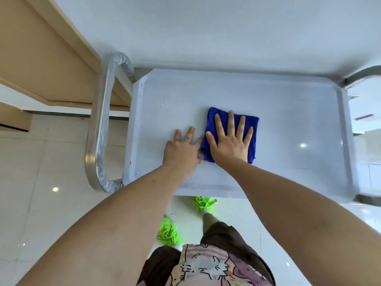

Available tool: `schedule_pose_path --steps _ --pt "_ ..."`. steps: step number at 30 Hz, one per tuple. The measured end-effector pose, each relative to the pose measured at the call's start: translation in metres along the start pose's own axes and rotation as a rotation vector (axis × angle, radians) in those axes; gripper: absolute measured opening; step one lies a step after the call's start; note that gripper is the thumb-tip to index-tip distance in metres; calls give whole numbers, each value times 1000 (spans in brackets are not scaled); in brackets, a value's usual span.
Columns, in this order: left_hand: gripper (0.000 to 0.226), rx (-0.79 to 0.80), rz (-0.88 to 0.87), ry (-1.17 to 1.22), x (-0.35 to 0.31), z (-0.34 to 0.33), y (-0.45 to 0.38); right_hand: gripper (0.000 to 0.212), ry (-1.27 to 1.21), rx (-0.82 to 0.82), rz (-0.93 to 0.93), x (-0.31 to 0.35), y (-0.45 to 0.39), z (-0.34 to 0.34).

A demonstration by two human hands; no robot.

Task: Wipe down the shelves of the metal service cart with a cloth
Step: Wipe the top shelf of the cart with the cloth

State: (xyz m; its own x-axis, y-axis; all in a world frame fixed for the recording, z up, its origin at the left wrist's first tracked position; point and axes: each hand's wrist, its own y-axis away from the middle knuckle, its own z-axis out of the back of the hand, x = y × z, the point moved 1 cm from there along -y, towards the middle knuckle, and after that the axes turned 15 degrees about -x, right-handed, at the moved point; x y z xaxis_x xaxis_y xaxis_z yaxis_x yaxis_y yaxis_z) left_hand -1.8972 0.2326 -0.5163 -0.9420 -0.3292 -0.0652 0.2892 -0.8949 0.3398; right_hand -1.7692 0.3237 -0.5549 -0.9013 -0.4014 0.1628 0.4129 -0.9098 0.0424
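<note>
Wiping the top shelf (pixel 288 112) of the metal service cart (pixel 99 120) goes best in long overlapping passes that run out to the raised rim, since the cloth covers only a small patch near the middle and most of the tray lies bare to either side. The folded blue cloth (pixel 252 124) lies flat on that shelf, pinned under the right hand (pixel 229 141), whose fingers are spread wide and pressing down rather than gripping. The left hand (pixel 182 148) rests open on the bare metal just beside the cloth's edge, steadying the cart; even palm pressure should keep the folds from bunching. A few water beads (pixel 189 183) near the front rim want catching. Any lower shelves are hidden beneath the top one, the cart's right handle is cut off, and the streaks on the far left side are possibly wetness or mere glare
</note>
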Motion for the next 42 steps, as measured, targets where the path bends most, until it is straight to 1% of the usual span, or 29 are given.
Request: schedule_pose_path --steps 4,8,12,14,18,19,20,22,23,24,25,26,30,32,37,39,42 --pt "75 10 7 3 0 2 0 65 0 6 -34 -1 60 0" --pt "80 128 35 -7 -7 8 -1 67 14 29 -73 9 115 1" --pt "93 184 44 20 -9 15 0 73 -6 81 -111 35 153 1" --pt "97 189 22 48 -6 19 -2 74 -12 108 -82 48 163 0" --pt "91 196 -34 126 1 24 -5 73 -27 140 -19 72 170 1" --pt "89 166 -30 186 6 24 -3 72 -29 142 -7 77 171 0" --pt "87 104 -1 285 13 24 2 71 -28 142 11 81 171 0" --pt "83 -91 139 520 34 25 15 69 -16 128 78 86 169 -2" --pt "81 -189 198 578 47 26 23 70 -5 118 118 86 166 -4" --pt "78 -267 229 573 59 25 31 71 3 108 153 86 161 -6" --pt "75 -313 239 530 71 24 37 72 7 97 183 85 156 -7" --pt "74 -326 241 472 82 22 42 72 8 89 208 85 149 -9" --pt "78 -250 282 300 109 9 50 73 -4 32 253 87 123 -16" --pt "78 -254 336 303 111 3 50 74 -10 -1 241 93 109 -20" --pt "71 -338 466 342 105 -6 45 75 -2 -28 254 110 73 -24" --pt "69 -354 466 347 105 -13 47 76 -1 -23 268 115 58 -24" --pt "65 -350 418 381 106 -23 54 76 -3 -12 295 124 30 -24"
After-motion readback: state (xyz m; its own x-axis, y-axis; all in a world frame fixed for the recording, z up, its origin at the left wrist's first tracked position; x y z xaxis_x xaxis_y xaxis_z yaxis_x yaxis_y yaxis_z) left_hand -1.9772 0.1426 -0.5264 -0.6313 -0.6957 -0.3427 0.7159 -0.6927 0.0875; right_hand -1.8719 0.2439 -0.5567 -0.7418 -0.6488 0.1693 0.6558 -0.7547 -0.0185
